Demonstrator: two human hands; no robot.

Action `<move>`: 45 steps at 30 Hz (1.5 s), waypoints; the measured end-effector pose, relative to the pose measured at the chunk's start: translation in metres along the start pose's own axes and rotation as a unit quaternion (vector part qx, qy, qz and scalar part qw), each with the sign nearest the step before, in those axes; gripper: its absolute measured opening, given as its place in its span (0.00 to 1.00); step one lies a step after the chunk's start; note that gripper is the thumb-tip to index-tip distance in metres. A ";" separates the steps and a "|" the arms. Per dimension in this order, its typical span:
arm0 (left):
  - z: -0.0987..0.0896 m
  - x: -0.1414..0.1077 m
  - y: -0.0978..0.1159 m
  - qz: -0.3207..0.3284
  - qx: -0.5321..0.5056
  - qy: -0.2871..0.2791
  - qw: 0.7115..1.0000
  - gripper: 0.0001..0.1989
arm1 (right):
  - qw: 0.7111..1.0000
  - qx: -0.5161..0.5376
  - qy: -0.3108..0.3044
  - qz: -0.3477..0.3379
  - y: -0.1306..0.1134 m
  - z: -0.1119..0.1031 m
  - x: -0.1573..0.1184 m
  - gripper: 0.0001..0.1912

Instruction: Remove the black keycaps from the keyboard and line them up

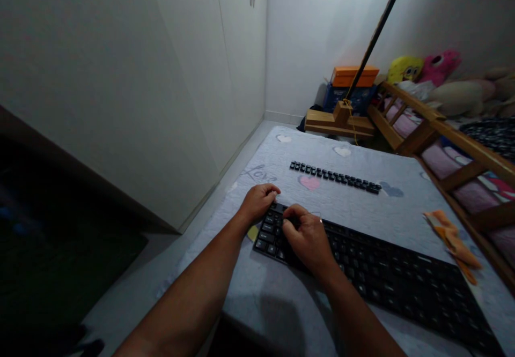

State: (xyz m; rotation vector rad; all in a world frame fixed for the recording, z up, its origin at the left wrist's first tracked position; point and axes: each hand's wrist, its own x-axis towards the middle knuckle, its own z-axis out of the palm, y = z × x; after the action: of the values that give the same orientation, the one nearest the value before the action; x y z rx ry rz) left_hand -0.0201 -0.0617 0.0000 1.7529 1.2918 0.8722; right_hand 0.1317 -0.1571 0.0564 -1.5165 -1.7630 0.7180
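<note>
A black keyboard (386, 263) lies at a slant on the pale, heart-printed cloth (249, 298). At its far left corner is my left hand (258, 201), fingers curled and gripping the edge. Over the left part of the keys, my right hand (308, 236) has its thumb and index finger brought together in a pinch. What sits between those fingertips is hidden; a small bright glint shows by a finger. Beyond the keyboard, loose black keycaps (333, 176) are lined up in two close rows on the cloth.
An orange cloth (453, 239) lies to the right. A wooden bed rail (475, 148) runs along the right side, and a pale wardrobe (193, 78) stands at left. At the back are a wooden stand (340, 121) with a dark pole and an orange box (354, 76).
</note>
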 end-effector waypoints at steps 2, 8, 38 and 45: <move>0.000 0.000 0.001 0.002 0.004 0.001 1.000 0.14 | 1.000 0.004 0.004 0.005 0.001 -0.002 0.000 0.06; 0.000 0.000 0.001 0.004 0.011 0.002 1.000 0.14 | 1.000 0.003 -0.001 0.015 0.001 -0.003 0.000 0.07; 0.000 0.000 0.002 0.017 0.042 0.007 0.999 0.14 | 0.978 0.139 -0.096 0.123 0.010 -0.001 0.027 0.04; 0.001 0.001 -0.001 0.026 0.040 0.008 0.999 0.14 | 0.987 0.083 -0.118 0.074 0.006 0.003 0.033 0.04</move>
State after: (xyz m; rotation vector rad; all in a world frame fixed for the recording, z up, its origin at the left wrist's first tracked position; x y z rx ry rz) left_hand -0.0196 -0.0610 -0.0012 1.8525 1.3123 0.8764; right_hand 0.1301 -0.1240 0.0546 -1.5078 -1.7209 1.1310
